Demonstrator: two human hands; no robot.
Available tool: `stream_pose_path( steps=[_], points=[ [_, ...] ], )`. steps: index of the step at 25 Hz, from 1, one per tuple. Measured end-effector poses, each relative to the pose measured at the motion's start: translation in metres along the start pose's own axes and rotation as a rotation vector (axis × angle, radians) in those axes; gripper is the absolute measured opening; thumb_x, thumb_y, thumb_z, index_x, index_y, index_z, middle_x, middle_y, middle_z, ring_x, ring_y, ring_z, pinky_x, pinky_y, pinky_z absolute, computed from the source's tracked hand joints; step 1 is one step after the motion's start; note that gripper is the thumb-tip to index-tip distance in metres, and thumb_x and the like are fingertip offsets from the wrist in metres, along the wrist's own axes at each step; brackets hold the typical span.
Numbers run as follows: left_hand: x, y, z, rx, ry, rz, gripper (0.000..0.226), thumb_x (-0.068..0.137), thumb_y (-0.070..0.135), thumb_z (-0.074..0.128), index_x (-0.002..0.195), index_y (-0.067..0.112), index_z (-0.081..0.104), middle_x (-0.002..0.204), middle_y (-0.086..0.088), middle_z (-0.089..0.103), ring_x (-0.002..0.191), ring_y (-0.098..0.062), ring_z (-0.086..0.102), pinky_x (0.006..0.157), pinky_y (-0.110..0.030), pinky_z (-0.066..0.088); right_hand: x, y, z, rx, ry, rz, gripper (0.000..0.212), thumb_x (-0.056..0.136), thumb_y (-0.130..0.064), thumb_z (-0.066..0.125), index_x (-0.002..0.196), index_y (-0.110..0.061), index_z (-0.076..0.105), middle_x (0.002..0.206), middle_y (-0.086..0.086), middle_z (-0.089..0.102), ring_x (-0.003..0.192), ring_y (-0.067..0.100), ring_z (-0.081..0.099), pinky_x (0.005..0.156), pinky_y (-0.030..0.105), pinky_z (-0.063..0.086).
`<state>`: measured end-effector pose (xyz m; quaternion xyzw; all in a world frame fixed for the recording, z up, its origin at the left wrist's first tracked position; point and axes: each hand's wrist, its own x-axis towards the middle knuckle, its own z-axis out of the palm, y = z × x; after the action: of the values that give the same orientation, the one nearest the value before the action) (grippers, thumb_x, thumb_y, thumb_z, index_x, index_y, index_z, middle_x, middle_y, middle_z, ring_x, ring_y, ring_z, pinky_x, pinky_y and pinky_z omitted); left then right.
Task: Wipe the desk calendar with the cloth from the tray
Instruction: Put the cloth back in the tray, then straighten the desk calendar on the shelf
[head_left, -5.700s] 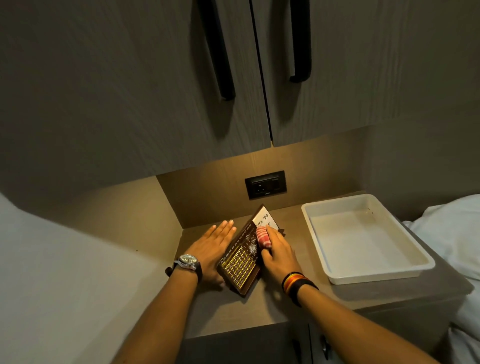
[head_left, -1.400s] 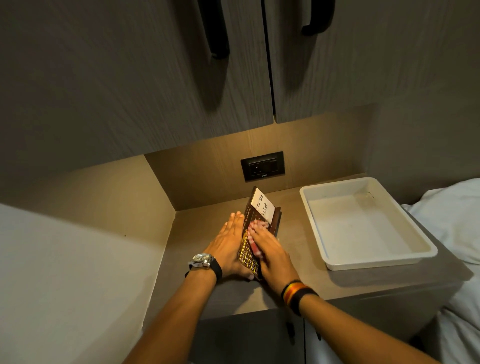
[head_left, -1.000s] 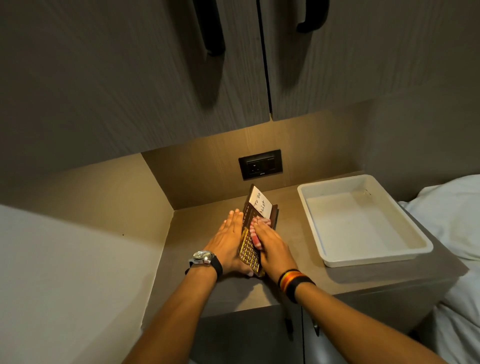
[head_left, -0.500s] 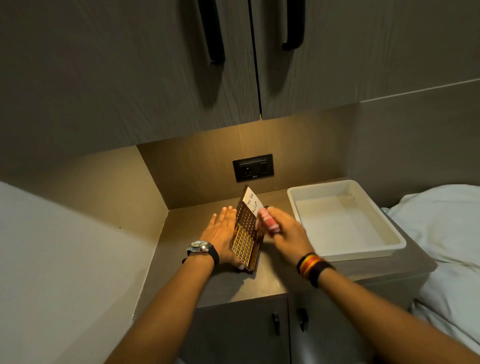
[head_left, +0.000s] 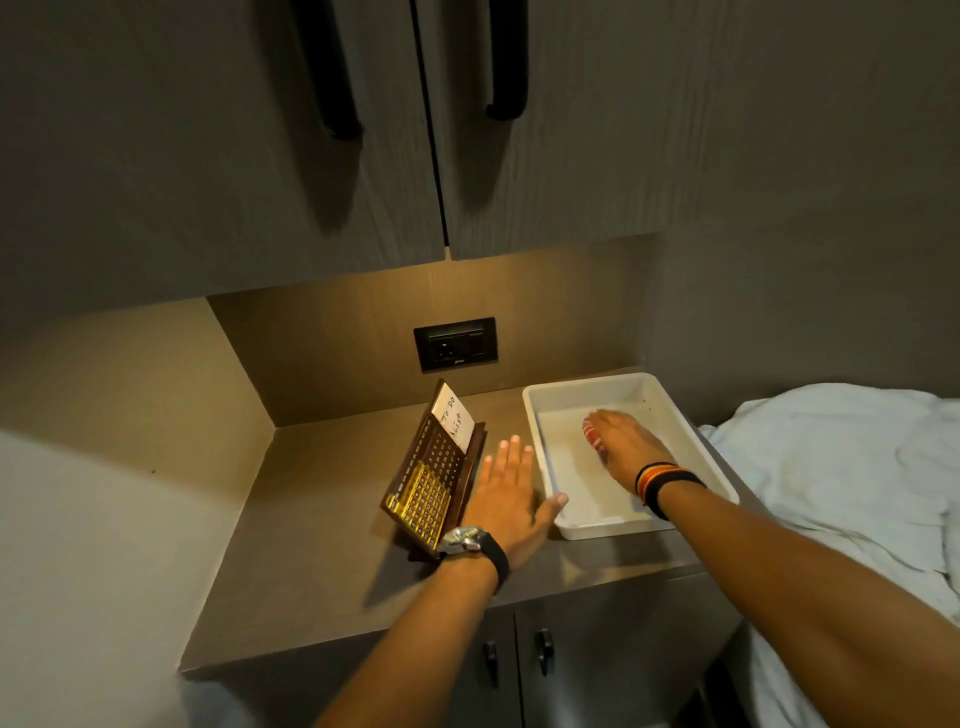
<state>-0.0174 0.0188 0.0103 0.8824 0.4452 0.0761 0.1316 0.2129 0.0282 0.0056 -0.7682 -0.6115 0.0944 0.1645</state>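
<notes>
The brown desk calendar (head_left: 434, 470) stands tilted on the counter, with a gold grid on its lower half and a white "To Do List" note at its top. My left hand (head_left: 506, 488) lies flat and open on the counter between the calendar and the white tray (head_left: 545, 457), thumb touching the tray's near corner. My right hand (head_left: 626, 444) is inside the tray, fingers closed over the red and white striped cloth (head_left: 592, 434), most of which is hidden under the hand.
A black wall socket (head_left: 455, 343) sits in the back panel above the counter. Cabinet doors with black handles (head_left: 332, 67) hang overhead. White bedding (head_left: 841, 467) lies to the right of the counter. Cabinet knobs (head_left: 543, 657) are below the counter's front edge.
My right hand has carried the cloth off the calendar and into the tray. My left hand has come away from the calendar's left side and now rests to its right.
</notes>
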Motion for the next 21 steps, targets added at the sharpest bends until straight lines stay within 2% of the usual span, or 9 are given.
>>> stream_pose_path(
  steps=[2,3,6,8,11,14,18,21],
  points=[
    [0.003,0.017,0.021,-0.033,-0.033,-0.032,0.081,0.105,0.06,0.025,0.164,0.014,-0.006,0.172,-0.007,-0.015,0.158,-0.022,-0.014,0.129,-0.041,-0.007,-0.005,0.001,0.02,-0.004,-0.176,0.002,0.046,0.105,-0.025,0.043,0.151,-0.022,0.038,0.157,0.005,0.04,0.142,0.028,0.041,0.119,0.042,0.031],
    [0.004,0.02,0.029,-0.036,-0.046,-0.043,0.079,0.106,0.059,0.024,0.163,0.014,-0.008,0.172,-0.007,-0.016,0.158,-0.021,-0.015,0.129,-0.041,-0.008,-0.006,-0.001,0.028,-0.038,-0.239,-0.011,0.054,0.104,-0.024,0.046,0.155,-0.02,0.03,0.162,0.007,0.032,0.148,0.03,0.032,0.121,0.044,0.024],
    [0.006,0.022,0.046,-0.039,-0.067,-0.056,0.078,0.106,0.058,0.021,0.163,0.014,-0.011,0.17,-0.007,-0.02,0.158,-0.021,-0.017,0.129,-0.043,-0.006,-0.004,-0.001,0.038,-0.08,-0.3,-0.033,0.079,0.098,-0.028,0.05,0.162,-0.015,0.006,0.17,0.008,0.003,0.156,0.03,0.0,0.124,0.047,0.006],
    [0.005,0.022,0.049,-0.056,-0.058,-0.067,0.078,0.106,0.057,0.02,0.163,0.014,-0.012,0.17,-0.006,-0.021,0.158,-0.021,-0.018,0.129,-0.043,-0.005,-0.005,0.002,0.041,-0.099,-0.317,-0.041,0.079,0.1,-0.035,0.045,0.162,-0.016,-0.001,0.17,0.006,-0.005,0.156,0.028,-0.007,0.126,0.047,0.002],
    [0.002,0.022,0.046,-0.034,-0.004,-0.08,0.076,0.107,0.056,0.019,0.163,0.013,-0.011,0.171,-0.007,-0.02,0.158,-0.022,-0.017,0.129,-0.042,-0.006,-0.007,-0.002,0.036,-0.142,-0.325,-0.041,0.077,0.101,-0.045,0.038,0.162,-0.016,0.002,0.17,0.007,-0.002,0.156,0.029,-0.004,0.126,0.047,0.001],
    [-0.01,0.019,0.04,-0.092,0.169,-0.134,0.074,0.108,0.053,0.02,0.162,0.014,-0.011,0.169,-0.006,-0.022,0.157,-0.021,-0.019,0.129,-0.041,-0.008,0.002,-0.022,0.024,-0.173,-0.224,-0.103,0.075,0.102,-0.049,0.036,0.162,-0.014,0.007,0.17,0.007,0.005,0.157,0.029,0.003,0.125,0.046,0.001],
    [-0.045,0.015,0.043,-0.248,0.453,-0.302,0.073,0.106,0.053,0.017,0.16,0.018,-0.016,0.168,-0.003,-0.026,0.155,-0.013,-0.025,0.128,-0.038,-0.01,0.032,-0.083,0.009,-0.013,-0.109,-0.252,0.069,0.104,-0.042,0.039,0.161,-0.013,0.014,0.169,0.007,0.013,0.156,0.024,0.011,0.125,0.04,0.01],
    [-0.067,0.018,0.045,-0.368,0.53,-0.421,0.073,0.104,0.056,0.018,0.157,0.025,-0.022,0.165,0.004,-0.032,0.151,-0.005,-0.03,0.128,-0.037,-0.011,0.057,-0.124,0.008,0.198,-0.142,-0.213,0.062,0.105,-0.036,0.042,0.159,-0.01,0.025,0.166,0.011,0.024,0.153,0.027,0.022,0.123,0.038,0.019]
  ],
)
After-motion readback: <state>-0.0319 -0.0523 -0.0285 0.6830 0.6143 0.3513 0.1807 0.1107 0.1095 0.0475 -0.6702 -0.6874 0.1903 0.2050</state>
